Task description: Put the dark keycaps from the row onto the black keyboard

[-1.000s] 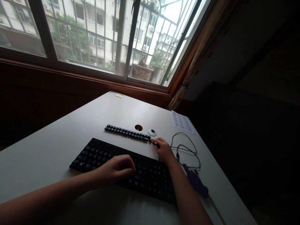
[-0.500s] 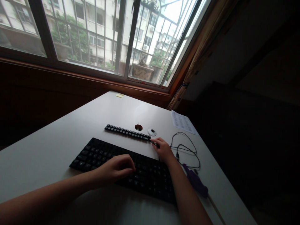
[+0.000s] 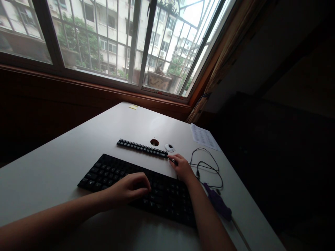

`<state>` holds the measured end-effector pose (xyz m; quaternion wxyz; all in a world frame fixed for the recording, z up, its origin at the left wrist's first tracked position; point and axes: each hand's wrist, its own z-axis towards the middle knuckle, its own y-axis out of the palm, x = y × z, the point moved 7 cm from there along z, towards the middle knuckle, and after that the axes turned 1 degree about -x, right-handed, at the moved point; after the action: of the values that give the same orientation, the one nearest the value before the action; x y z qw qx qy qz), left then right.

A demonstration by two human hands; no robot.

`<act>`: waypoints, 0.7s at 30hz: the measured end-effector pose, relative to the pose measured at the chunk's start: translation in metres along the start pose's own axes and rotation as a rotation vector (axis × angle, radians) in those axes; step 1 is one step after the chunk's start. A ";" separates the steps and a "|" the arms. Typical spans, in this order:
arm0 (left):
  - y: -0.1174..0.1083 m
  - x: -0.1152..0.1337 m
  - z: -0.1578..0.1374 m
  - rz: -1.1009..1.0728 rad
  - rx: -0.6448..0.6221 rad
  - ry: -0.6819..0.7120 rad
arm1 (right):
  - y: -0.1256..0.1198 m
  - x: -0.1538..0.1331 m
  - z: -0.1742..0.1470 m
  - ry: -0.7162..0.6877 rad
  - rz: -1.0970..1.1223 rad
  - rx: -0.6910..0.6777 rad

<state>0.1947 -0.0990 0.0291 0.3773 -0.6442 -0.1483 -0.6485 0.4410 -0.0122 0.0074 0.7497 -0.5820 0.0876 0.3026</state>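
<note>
A black keyboard (image 3: 104, 170) lies at a slant on the white table. Over its middle rests my left hand (image 3: 133, 186), its fingers curled down and the thumb close to the index finger; whatever they pinch is hidden. Beyond the keyboard, black keycaps (image 3: 141, 147) stand lined up in a long double row. At the right end of that row my right hand (image 3: 181, 167) is closed on a small black tool (image 3: 173, 161) with a thin, shiny end towards the last keycaps. The tool's exact kind is too small to tell.
A round cable hole (image 3: 154, 142) and its white ring cover (image 3: 169, 147) are behind the keycap row. To the right lie a coiled black cable (image 3: 218, 170), a purple cloth-like item (image 3: 218, 204) and a printed sheet (image 3: 204, 136). A yellow note (image 3: 133, 107) sits near the window.
</note>
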 end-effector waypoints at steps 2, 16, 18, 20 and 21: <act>0.000 0.001 0.000 0.002 -0.002 0.003 | 0.000 0.000 0.000 -0.006 0.000 0.002; 0.000 0.002 0.000 -0.002 -0.008 0.001 | 0.002 0.000 0.000 -0.006 -0.020 -0.008; 0.000 0.001 0.001 0.004 -0.008 0.005 | 0.002 0.001 -0.001 -0.008 -0.021 -0.010; 0.001 0.001 0.001 0.008 -0.010 0.015 | 0.003 0.001 -0.001 -0.014 -0.019 -0.013; 0.001 0.001 0.001 0.009 -0.009 0.021 | 0.003 0.001 -0.001 -0.017 -0.017 -0.016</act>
<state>0.1960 -0.0990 0.0301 0.3789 -0.6397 -0.1383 -0.6543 0.4403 -0.0121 0.0042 0.7484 -0.5859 0.0738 0.3019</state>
